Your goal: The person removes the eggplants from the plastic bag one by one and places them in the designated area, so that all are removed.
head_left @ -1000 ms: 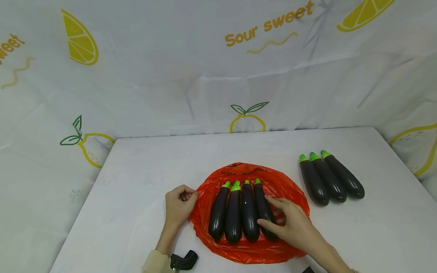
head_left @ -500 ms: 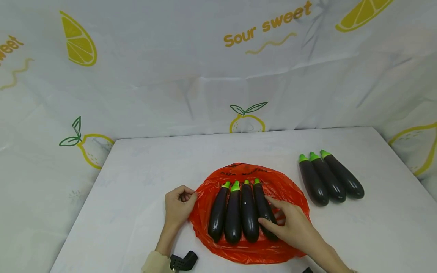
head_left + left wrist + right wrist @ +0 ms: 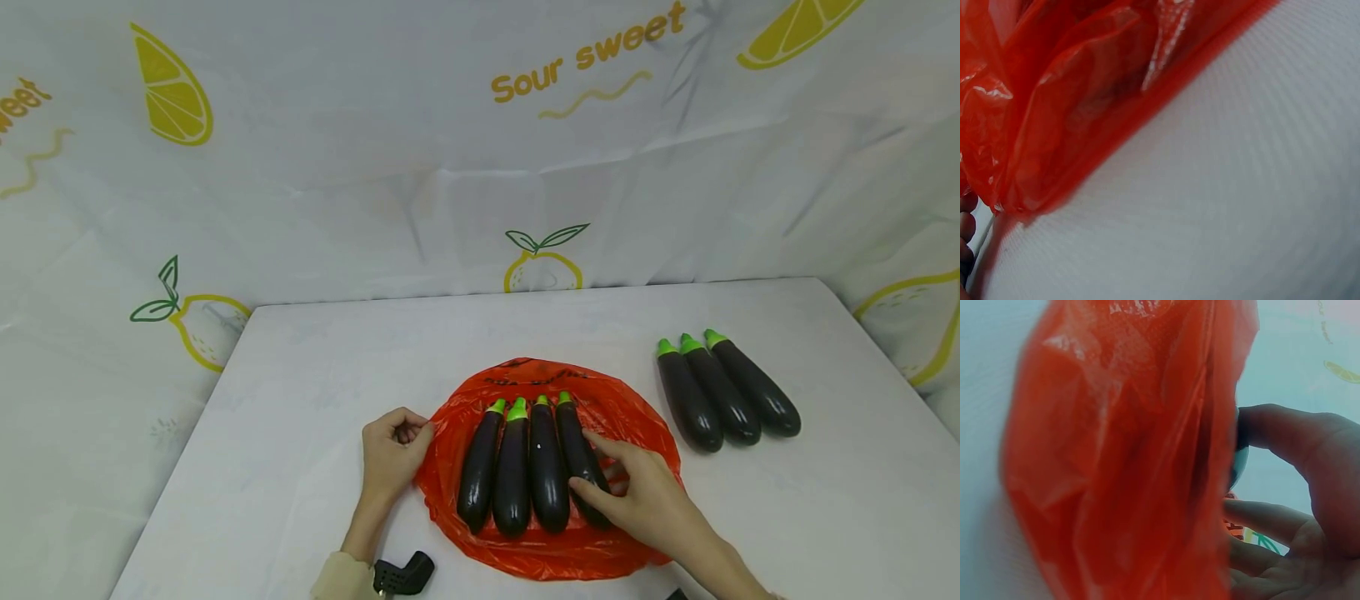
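Note:
A red plastic bag (image 3: 540, 562) lies spread on the white table in the head view, with several dark eggplants (image 3: 512, 475) side by side on it, green stem ends away from me. My left hand (image 3: 395, 450) pinches the bag's left edge between thumb and curled fingers; the left wrist view shows the bag's folds (image 3: 1085, 119) drawn to that point. The rightmost eggplant (image 3: 576, 454) is between the thumb and forefinger of my right hand (image 3: 645, 496). In the right wrist view the raised bag edge (image 3: 1116, 462) hides most of that eggplant.
Three more eggplants (image 3: 727, 396) lie together on the white table (image 3: 315, 367), beyond the bag to the right. A black wrist device (image 3: 405, 573) sits by my left sleeve. Behind the table's far edge hangs a lemon-printed white cloth (image 3: 337, 167).

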`<state>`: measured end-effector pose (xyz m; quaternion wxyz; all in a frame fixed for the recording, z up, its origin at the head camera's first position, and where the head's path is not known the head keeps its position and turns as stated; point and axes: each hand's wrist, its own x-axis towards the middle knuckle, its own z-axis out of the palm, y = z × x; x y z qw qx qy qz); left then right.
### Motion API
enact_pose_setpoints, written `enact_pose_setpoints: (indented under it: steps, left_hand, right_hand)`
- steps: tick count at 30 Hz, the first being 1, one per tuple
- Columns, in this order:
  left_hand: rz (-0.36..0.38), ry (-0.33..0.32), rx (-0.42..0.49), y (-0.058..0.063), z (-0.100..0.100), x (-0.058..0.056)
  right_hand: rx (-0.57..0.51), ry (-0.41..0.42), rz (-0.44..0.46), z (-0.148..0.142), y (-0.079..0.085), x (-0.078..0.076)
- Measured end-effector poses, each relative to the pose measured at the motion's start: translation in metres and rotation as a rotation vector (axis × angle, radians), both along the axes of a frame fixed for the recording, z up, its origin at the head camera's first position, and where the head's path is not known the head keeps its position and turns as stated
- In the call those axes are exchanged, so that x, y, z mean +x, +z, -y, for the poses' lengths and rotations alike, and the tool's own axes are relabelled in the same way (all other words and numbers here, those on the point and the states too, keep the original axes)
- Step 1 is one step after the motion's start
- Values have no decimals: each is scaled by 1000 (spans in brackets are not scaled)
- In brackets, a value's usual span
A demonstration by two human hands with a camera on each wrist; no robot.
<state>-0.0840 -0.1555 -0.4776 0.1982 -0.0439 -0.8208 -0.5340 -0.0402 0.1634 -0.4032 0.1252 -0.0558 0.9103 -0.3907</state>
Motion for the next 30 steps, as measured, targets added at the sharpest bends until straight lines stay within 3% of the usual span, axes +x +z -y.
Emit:
enact_pose_setpoints:
  steps: [30]
  left_hand:
    - [-5, 0, 3, 1, 0, 0]
  right_hand:
    - [11, -6, -10, -5, 16, 6]
